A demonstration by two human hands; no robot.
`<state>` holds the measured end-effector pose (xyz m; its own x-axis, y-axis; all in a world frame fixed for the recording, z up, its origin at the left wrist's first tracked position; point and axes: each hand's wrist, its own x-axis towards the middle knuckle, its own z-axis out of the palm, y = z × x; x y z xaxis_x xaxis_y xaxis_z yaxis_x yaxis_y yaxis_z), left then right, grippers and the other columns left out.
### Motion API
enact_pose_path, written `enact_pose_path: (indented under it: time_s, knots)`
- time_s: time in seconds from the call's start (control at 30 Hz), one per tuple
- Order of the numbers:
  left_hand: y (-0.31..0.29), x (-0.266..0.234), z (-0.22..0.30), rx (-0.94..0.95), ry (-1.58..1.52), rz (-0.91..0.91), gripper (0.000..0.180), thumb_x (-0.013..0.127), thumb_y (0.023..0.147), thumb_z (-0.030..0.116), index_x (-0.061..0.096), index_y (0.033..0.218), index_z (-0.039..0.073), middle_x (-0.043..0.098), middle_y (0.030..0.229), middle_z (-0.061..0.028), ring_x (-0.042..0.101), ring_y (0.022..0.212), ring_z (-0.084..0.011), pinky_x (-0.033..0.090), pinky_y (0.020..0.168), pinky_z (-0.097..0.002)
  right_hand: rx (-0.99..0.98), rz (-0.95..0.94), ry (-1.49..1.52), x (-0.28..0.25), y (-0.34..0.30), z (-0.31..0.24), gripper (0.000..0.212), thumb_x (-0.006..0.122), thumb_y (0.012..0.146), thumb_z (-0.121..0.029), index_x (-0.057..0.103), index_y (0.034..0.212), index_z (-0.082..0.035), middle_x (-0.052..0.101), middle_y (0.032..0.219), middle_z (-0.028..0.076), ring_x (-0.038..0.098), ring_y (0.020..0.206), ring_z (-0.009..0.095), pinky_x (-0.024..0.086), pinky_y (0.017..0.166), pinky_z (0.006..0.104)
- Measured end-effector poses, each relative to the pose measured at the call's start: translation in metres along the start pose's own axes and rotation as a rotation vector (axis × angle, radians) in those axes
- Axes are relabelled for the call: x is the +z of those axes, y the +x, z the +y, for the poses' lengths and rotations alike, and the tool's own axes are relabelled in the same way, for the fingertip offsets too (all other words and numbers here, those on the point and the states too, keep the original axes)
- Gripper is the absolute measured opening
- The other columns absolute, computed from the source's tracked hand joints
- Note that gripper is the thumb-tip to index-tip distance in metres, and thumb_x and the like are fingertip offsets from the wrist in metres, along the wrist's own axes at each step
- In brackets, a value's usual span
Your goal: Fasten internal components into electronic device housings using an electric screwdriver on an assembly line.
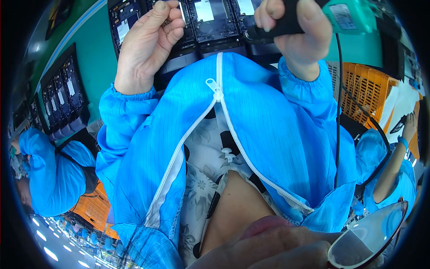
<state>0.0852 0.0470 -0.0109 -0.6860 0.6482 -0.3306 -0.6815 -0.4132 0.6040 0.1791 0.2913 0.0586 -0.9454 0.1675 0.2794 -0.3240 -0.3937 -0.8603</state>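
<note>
My right hand (304,38) is wrapped round an electric screwdriver (350,18) with a black front and a green rear body. The screwdriver lies nearly level, its metal tip pointing left over a dark tray (181,62) of electronic device housings. One black housing (215,28) with a white rectangle sits below and left of that tip. Over the left part of the tray, my left hand (150,45) has thumb and fingertips pinched together at the upper edge of the view. Whatever lies between those fingertips is too small or hidden to name.
A black cable (339,112) hangs down beside my right sleeve. On the green bench (101,49) to the left stands another tray of housings (65,94). An orange crate (365,87) with papers is at right. Co-workers in blue sit at left (58,172) and right (394,179).
</note>
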Motion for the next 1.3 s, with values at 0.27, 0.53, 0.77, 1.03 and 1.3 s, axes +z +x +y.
enact_pose_path:
  time_s: [0.27, 0.53, 0.77, 1.03, 1.3]
  knots:
    - [-0.002, 0.001, -0.004, 0.023, -0.002, 0.037, 0.029, 0.060, 0.095, 0.018, 0.057, 0.116, -0.002, 0.065, 0.100, -0.0100, 0.065, 0.090, -0.0173, 0.058, 0.080, -0.0249, -0.004, -0.009, 0.034, 0.001, 0.000, 0.017, 0.037, 0.071, 0.085, -0.027, 0.051, 0.101, -0.001, 0.057, 0.072, 0.009, 0.056, 0.057, 0.018, 0.049, 0.054, 0.0302]
    - [-0.002, -0.009, -0.005, 0.037, -0.014, 0.090, 0.027, 0.061, 0.094, 0.016, 0.059, 0.115, -0.001, 0.066, 0.104, -0.0121, 0.067, 0.094, -0.0193, 0.060, 0.082, -0.0271, 0.006, 0.006, 0.025, 0.000, 0.000, 0.021, 0.036, 0.071, 0.084, -0.027, 0.052, 0.100, -0.001, 0.056, 0.072, 0.008, 0.056, 0.057, 0.017, 0.049, 0.055, 0.0295]
    - [0.005, 0.009, -0.008, -0.001, -0.099, -0.055, 0.028, 0.058, 0.096, 0.027, 0.058, 0.108, 0.002, 0.060, 0.092, -0.0055, 0.060, 0.083, -0.0143, 0.055, 0.074, -0.0235, 0.048, -0.131, -0.189, -0.002, 0.004, 0.006, 0.036, 0.074, 0.081, -0.028, 0.051, 0.091, -0.001, 0.057, 0.070, 0.009, 0.055, 0.057, 0.016, 0.048, 0.052, 0.0285]
    - [-0.005, 0.021, -0.011, -0.031, -0.055, -0.151, 0.032, 0.053, 0.099, 0.034, 0.061, 0.105, 0.003, 0.056, 0.088, -0.0025, 0.053, 0.074, -0.0119, 0.047, 0.065, -0.0239, 0.122, -0.056, -0.028, -0.008, 0.018, 0.025, 0.037, 0.073, 0.081, -0.028, 0.052, 0.098, -0.001, 0.055, 0.069, 0.008, 0.056, 0.055, 0.018, 0.048, 0.052, 0.0304]
    - [-0.009, 0.032, -0.010, 0.017, 0.151, -0.122, 0.038, 0.049, 0.100, 0.039, 0.062, 0.097, 0.004, 0.057, 0.080, -0.0023, 0.052, 0.069, -0.0111, 0.046, 0.063, -0.0237, -0.156, -0.413, 0.142, 0.007, 0.049, -0.017, 0.046, 0.051, 0.094, -0.051, 0.053, 0.110, -0.008, 0.058, 0.077, 0.008, 0.057, 0.060, 0.020, 0.046, 0.060, 0.0372]
